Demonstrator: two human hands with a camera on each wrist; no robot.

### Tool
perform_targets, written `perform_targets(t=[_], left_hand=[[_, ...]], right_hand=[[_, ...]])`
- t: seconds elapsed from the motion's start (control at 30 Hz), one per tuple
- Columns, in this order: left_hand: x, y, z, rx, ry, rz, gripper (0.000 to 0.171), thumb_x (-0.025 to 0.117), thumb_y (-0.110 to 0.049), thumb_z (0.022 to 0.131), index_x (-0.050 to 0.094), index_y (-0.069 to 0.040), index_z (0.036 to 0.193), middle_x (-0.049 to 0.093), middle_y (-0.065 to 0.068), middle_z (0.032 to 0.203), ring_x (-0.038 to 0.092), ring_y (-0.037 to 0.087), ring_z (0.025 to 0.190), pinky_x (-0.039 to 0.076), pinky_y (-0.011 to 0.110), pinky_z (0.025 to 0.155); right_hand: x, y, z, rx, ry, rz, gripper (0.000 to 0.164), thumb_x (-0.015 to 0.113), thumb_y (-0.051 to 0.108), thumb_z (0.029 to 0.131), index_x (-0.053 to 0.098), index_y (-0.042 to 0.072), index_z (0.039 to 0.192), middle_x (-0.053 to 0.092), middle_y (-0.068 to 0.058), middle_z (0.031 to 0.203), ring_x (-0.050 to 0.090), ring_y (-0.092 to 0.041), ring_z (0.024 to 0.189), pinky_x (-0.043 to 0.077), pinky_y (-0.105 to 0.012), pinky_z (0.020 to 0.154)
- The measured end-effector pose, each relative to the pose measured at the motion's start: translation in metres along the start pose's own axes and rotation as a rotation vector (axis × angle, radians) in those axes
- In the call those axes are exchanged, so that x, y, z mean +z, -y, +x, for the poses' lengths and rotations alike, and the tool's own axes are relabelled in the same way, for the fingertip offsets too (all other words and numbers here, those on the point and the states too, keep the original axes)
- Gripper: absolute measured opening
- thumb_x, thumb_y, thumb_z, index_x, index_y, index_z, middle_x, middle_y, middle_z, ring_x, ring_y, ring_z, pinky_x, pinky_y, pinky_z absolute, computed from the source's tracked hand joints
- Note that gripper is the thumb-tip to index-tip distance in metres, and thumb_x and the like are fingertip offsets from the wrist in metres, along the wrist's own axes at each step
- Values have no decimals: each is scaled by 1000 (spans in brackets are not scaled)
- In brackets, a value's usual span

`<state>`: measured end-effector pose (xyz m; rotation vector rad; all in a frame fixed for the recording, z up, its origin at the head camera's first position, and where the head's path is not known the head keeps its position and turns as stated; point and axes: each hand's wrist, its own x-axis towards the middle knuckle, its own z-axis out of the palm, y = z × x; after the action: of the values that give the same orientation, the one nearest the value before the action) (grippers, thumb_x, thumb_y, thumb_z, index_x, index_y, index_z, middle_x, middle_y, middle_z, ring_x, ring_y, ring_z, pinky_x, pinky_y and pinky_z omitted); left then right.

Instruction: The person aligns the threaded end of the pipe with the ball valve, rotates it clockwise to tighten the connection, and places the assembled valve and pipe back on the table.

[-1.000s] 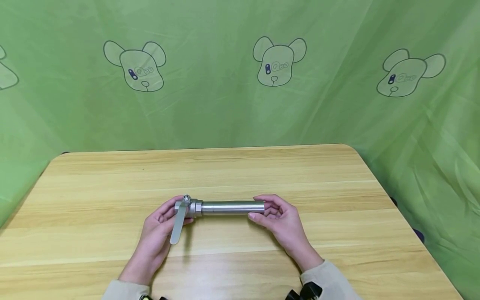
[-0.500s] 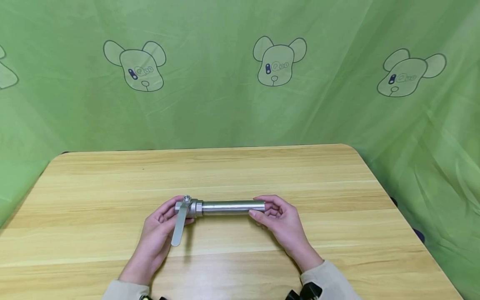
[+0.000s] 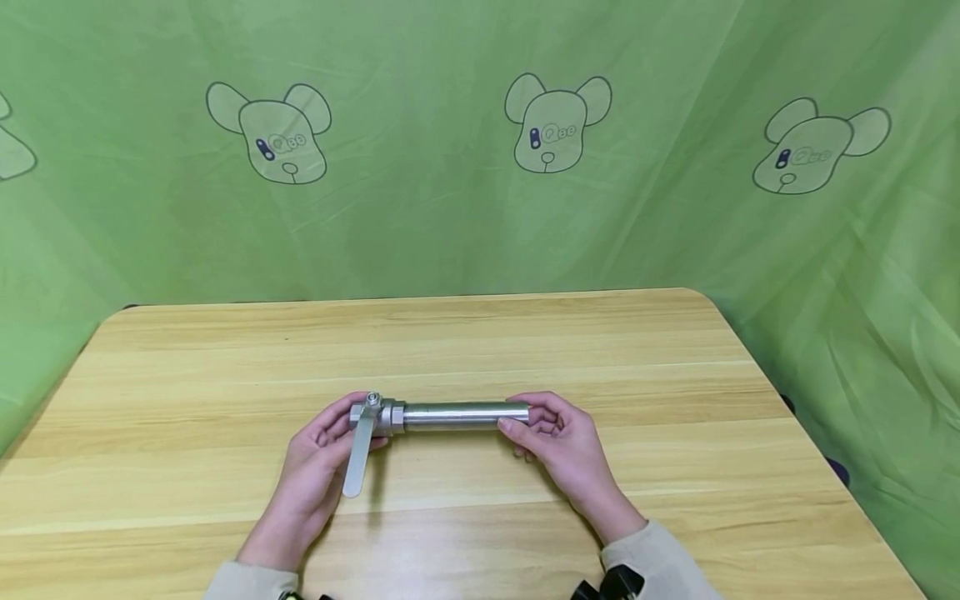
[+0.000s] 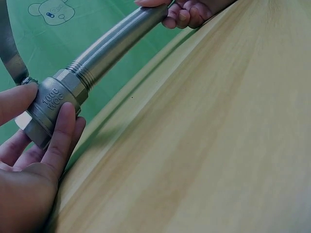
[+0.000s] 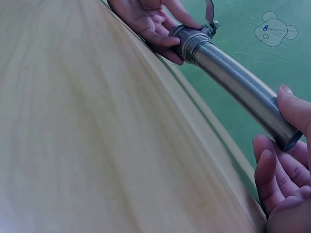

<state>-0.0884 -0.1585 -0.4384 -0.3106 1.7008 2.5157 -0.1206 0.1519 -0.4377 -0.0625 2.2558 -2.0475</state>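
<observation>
A steel ball valve with a flat lever handle is joined to a smooth metal pipe. My left hand grips the valve body, thumb on one side and fingers round the other; raised "1000 WOG" lettering shows in the left wrist view. At the pipe's free end my right hand holds it between thumb and fingers. In the right wrist view that pipe end is hollow. A few threads show where pipe meets valve. The pair is held level above the table, lever pointing toward me.
A wood-grain table with rounded far corners lies beneath both hands. Behind it and on the right hangs a green curtain printed with bear heads. Black wrist gear sits at the right sleeve.
The lever's free end has swung slightly toward me and to the right. My right thumb has shifted slightly up on the pipe end; the left hand stays in place.
</observation>
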Motion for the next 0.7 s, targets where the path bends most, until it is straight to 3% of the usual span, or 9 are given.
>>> perform_targets(t=[0.4,0.7], left_hand=[[-1,0,0,2,11,-11,42,64,9,97,73,-21,124,80,-5,124,75,13,114,66,31,100],[0,-1,0,-11,-3,0,49,68,10,94,66,-9,139,79,-3,123,75,15,115,66,32,101]], right_hand=[[0,1,0,17,10,-1,39,86,12,92,71,2,126,69,0,84,67,-11,65,65,-24,62],[1,2,1,32,9,-15,38,85,14,93,71,1,126,71,-1,85,67,-12,65,65,-25,62]])
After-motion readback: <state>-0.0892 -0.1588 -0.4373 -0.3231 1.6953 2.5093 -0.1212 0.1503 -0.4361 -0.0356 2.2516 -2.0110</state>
